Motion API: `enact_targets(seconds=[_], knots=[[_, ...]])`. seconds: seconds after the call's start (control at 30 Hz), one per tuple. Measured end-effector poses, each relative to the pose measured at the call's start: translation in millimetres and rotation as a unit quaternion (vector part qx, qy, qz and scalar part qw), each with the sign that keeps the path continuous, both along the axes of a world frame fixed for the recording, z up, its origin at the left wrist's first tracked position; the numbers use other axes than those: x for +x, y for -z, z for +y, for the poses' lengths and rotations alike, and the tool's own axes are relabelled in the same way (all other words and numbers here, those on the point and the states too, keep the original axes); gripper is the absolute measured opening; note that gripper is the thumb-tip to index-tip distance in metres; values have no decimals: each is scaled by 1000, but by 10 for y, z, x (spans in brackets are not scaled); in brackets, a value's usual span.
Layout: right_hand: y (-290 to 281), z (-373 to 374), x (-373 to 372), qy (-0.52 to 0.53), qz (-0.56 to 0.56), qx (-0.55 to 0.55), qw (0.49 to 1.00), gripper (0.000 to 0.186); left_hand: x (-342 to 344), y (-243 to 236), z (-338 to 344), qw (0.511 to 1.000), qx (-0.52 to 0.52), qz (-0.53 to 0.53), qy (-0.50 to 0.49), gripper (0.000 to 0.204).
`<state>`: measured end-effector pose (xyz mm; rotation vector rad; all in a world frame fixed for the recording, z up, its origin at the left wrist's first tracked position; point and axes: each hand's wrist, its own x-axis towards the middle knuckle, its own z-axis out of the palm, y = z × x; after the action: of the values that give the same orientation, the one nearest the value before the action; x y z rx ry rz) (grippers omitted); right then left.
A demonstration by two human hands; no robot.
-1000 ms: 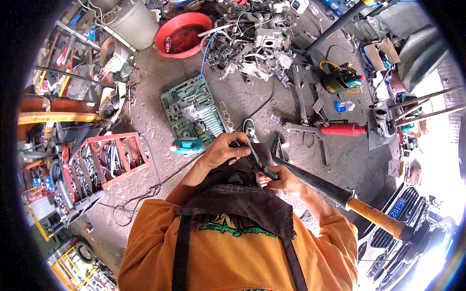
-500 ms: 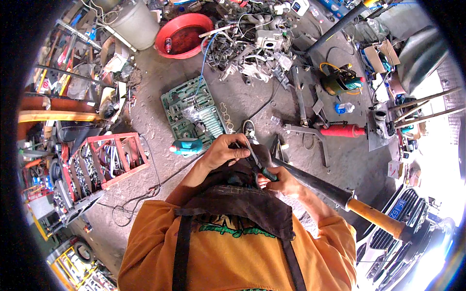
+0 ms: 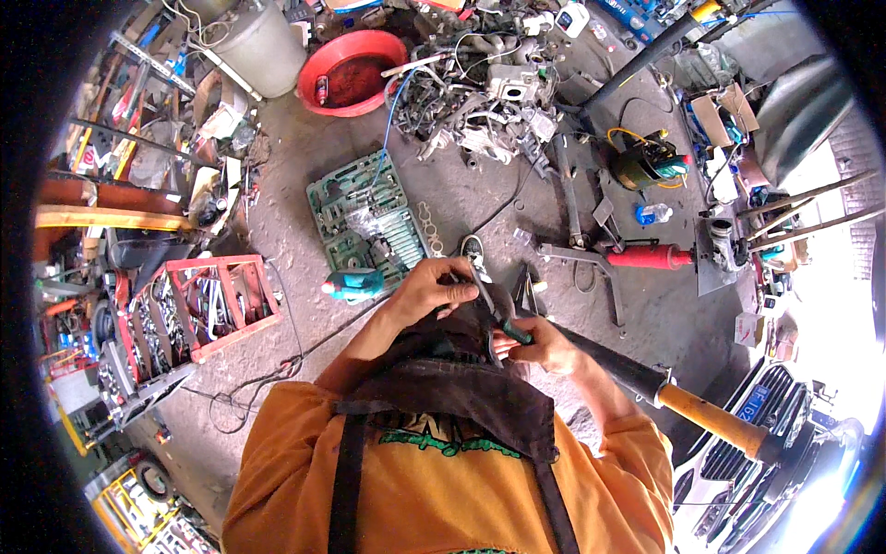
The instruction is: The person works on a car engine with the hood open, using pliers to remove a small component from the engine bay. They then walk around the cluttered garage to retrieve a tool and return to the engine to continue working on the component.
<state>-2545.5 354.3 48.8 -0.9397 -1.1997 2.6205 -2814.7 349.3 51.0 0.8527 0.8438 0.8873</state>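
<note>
In front of my dark apron (image 3: 480, 392) both hands are close together. My right hand (image 3: 548, 348) is closed round the dark green handle of a hand tool (image 3: 518, 331). The tool's slim front part points up and left toward my left hand (image 3: 432, 290). Thumb and fingers of the left hand are pinched together; what they hold is small, dark and mostly hidden. Just past the hands, the tip of a shoe (image 3: 472, 247) shows on the floor.
An open green socket-set case (image 3: 325, 211) lies ahead, with a teal power tool (image 3: 354, 284) beside it. Left stands a red tool rack (image 3: 242, 343). Farther off are a red basin (image 3: 303, 81) and a heap of metal parts (image 3: 480, 102). A long dark pole (image 3: 614, 360) slants at right.
The right hand and its tool have shifted very slightly, and the tool appears tilted a little differently. The left hand keeps its pinch in nearly the same place.
</note>
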Motion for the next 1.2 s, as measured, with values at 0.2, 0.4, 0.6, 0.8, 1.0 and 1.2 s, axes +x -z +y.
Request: enact_targets(seconds=[0.2, 0.4, 0.6, 0.8, 1.0, 1.2], knots=[[-158, 232, -8, 13, 51, -48, 997, 43, -24, -99, 206, 1000, 11, 8, -17, 25], [-153, 340, 15, -7, 115, -79, 990, 56, -19, -248, 314, 999, -4, -36, -20, 30], [-256, 363, -35, -11, 125, -94, 988, 66, -22, -269, 382, 1000, -5, -18, -14, 30], [-131, 266, -27, 32, 143, -155, 977, 67, -75, -152, 329, 999, 1, 29, -16, 30], [52, 105, -8, 34, 161, -275, 947, 67, -209, -88, 185, 998, -5, 55, -2, 24], [21, 130, -94, 109, 117, -201, 966, 50, -183, -281, 129, 996, 13, -14, -86, 28]])
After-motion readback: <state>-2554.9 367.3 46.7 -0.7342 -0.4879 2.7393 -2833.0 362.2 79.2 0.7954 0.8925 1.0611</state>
